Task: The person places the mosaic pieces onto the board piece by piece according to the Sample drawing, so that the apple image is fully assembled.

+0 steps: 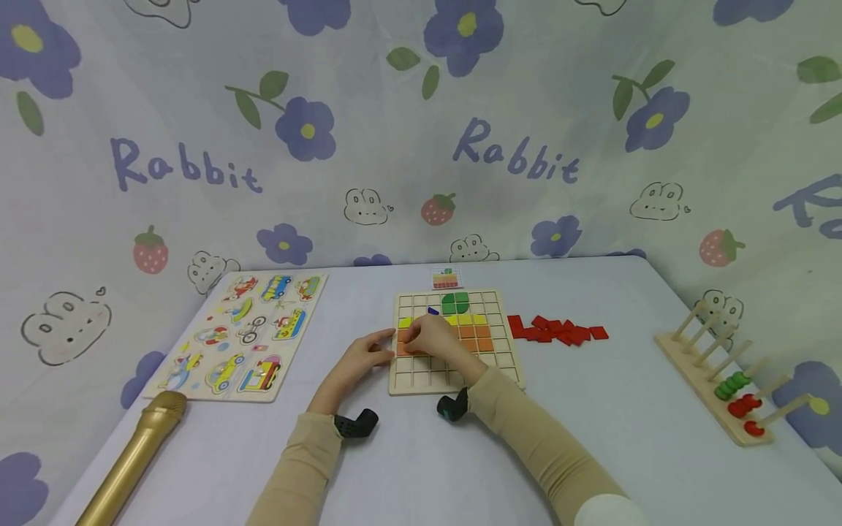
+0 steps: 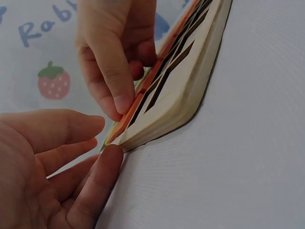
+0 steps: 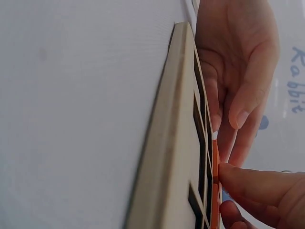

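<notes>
A wooden grid board (image 1: 421,381) lies on the white table with orange square tiles (image 1: 483,345), yellow tiles (image 1: 479,320) and green leaf-shaped pieces (image 1: 455,303) in its cells. My right hand (image 1: 437,342) reaches over it and pinches an orange tile (image 2: 125,123) at the left end of the row, thumb and forefinger together, the other fingers bent. Just outside the board's left edge is my left hand (image 1: 358,361), its fingers loosely bent and holding nothing. One of its fingertips meets the board's corner in the left wrist view. A small blue piece (image 1: 433,311) lies on the board.
Red tiles (image 1: 566,332) lie scattered right of the board, with a picture card (image 1: 446,278) behind it. At left are a vehicle picture puzzle (image 1: 243,336) and a gold microphone (image 1: 141,446). A peg rack (image 1: 713,391) with green and red beads stands far right.
</notes>
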`<action>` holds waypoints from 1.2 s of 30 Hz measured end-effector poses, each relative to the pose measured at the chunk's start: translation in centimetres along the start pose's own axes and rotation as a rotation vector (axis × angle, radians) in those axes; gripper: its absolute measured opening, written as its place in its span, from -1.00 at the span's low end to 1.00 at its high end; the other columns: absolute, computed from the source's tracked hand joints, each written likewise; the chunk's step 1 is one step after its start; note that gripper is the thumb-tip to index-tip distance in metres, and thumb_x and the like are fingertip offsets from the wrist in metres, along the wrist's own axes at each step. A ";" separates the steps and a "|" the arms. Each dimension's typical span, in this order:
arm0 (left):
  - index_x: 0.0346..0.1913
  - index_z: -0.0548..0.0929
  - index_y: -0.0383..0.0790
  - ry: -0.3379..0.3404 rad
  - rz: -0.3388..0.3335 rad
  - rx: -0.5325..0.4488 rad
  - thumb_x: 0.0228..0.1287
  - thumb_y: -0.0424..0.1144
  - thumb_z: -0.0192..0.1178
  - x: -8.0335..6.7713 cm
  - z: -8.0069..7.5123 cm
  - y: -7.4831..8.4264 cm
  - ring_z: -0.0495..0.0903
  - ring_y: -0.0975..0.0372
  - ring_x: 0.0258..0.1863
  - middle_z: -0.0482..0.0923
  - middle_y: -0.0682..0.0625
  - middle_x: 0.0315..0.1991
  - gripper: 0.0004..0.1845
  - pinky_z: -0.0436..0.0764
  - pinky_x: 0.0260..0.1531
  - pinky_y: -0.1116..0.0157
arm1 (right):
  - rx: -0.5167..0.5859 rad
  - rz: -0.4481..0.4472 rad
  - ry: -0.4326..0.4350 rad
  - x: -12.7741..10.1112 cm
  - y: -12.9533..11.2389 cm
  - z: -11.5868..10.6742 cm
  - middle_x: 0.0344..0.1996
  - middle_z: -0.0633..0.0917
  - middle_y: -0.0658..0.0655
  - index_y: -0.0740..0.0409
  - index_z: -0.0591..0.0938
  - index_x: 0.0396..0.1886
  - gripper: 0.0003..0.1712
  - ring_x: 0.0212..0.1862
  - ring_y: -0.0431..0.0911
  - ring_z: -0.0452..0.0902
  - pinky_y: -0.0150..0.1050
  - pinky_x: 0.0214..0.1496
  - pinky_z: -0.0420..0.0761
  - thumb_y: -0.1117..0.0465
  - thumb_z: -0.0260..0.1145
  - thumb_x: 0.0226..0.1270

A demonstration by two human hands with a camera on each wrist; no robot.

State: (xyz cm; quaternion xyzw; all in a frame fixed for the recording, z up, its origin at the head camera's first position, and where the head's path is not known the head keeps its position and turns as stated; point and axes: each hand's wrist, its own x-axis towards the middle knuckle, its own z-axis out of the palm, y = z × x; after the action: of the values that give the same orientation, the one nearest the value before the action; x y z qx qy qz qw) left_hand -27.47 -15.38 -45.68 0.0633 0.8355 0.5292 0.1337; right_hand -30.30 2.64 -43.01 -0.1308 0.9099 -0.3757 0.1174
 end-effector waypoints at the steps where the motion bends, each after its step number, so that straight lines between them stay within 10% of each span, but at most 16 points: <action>1: 0.29 0.38 -0.15 0.001 -0.001 0.000 0.17 -0.25 0.20 0.0 0.0 0.0 0.50 0.23 -0.36 0.58 -0.05 -0.32 -0.42 0.36 -0.36 0.29 | -0.009 -0.007 0.001 0.0 0.0 0.0 -0.53 0.62 -0.06 0.05 0.65 -0.53 -0.92 -0.41 -0.16 0.42 -0.33 -0.34 0.39 0.20 0.41 0.06; 11: 0.31 0.36 -0.08 0.016 -0.044 0.017 0.16 -0.21 0.19 0.0 0.0 0.1 0.50 0.21 -0.33 0.57 -0.06 -0.26 -0.40 0.38 -0.34 0.29 | 0.123 -0.003 0.090 -1.2 1.7 -3.4 -0.41 0.58 0.02 0.10 0.67 -0.35 -0.84 -0.36 -0.11 0.42 -0.30 -0.35 0.42 0.18 0.43 0.05; 36: 0.31 0.36 -0.12 0.007 -0.041 0.014 0.18 -0.21 0.19 0.0 0.1 0.1 0.48 0.21 -0.33 0.54 -0.08 -0.24 -0.40 0.37 -0.35 0.30 | 0.137 0.344 0.312 -11.2 16.3 -16.4 -0.13 0.53 0.31 0.37 0.51 0.04 -0.54 -0.19 0.03 0.40 -0.25 -0.26 0.42 0.24 0.29 0.16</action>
State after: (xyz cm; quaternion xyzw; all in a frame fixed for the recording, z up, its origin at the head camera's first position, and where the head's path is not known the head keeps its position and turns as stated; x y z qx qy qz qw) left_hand -27.43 -15.20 -45.62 0.0455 0.8408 0.5206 0.1412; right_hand -27.35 28.12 -42.08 0.0940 0.8982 -0.4269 0.0463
